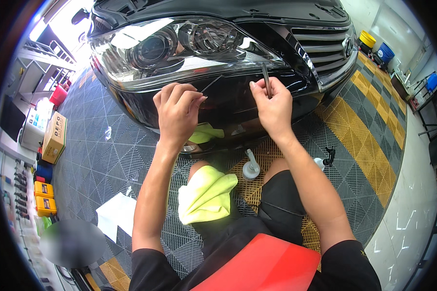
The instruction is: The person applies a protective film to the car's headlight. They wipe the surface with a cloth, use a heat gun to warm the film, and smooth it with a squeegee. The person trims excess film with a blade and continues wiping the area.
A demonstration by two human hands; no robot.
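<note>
So the person's down low at the nose of a black car, with both hands up in front of the glossy bumper (233,102), right under the headlight (199,43). The left hand (178,109) looks to have a thin dark strip (212,84) pinched between thumb and fingertips, with its free end angled up to the right. The other fingers are curled in, probably just to stay out of the way. Pinching by one end makes sense for something that skinny, since the rest of it stays in plain sight.

The right hand (275,106) has its fingers closed around a slim dark tool (266,80), gripped low, kinda like a pen, pointing up. That grip probably gives the finest control. The tip lines up with the headlight's bottom edge, but I can't tell if it's touching. The hands sit apart, so neither blocks the other.

The yellow-green cloth (206,196) is draped over the left thigh, which I'd guess keeps it handy and off the tiled floor (102,160). A white bottle (251,169) is on the floor between the knees, easy reach for either hand, and a spray bottle (325,159) is out past the right knee. White paper (115,213) lies on the floor out left, clear of the legs.
</note>
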